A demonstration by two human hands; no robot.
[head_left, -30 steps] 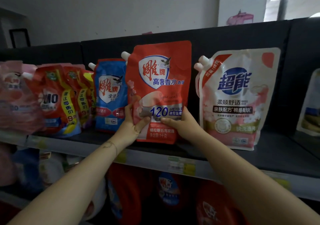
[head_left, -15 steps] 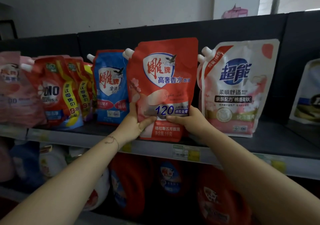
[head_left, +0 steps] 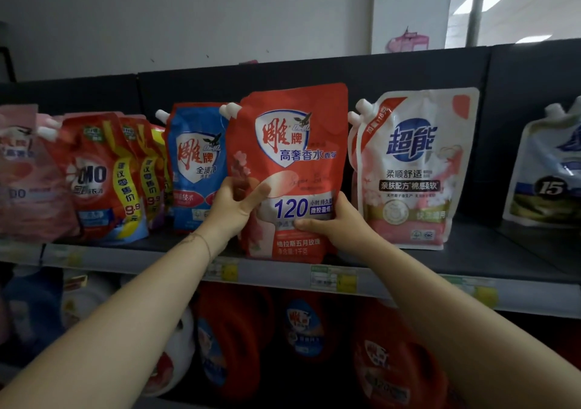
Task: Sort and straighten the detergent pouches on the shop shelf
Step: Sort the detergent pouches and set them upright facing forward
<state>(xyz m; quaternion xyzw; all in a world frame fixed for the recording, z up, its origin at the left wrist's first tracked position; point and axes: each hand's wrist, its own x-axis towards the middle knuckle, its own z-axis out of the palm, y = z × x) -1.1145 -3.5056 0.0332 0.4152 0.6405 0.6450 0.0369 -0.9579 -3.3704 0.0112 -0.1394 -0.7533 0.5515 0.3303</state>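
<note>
A red detergent pouch [head_left: 292, 144] stands upright at the front of the dark shelf [head_left: 490, 251], with a white spout at its upper left. My left hand [head_left: 234, 209] grips its left edge, thumb across the front. My right hand [head_left: 338, 220] holds its lower right side, thumb on the front. A blue pouch [head_left: 195, 163] stands just left of it, partly behind my left hand. A white and pink pouch [head_left: 415, 169] stands to the right. Red pouches with yellow bands [head_left: 100, 172] lean further left.
A pink pouch [head_left: 22, 172] is at the far left and a white and blue pouch [head_left: 547, 172] at the far right. Price tags [head_left: 333, 278] line the shelf's front rail. Large red detergent bottles [head_left: 232, 339] fill the shelf below.
The red pouch has shifted slightly right and stands lower on the shelf. My left hand has slid up its left edge. Both hands still hold it.
</note>
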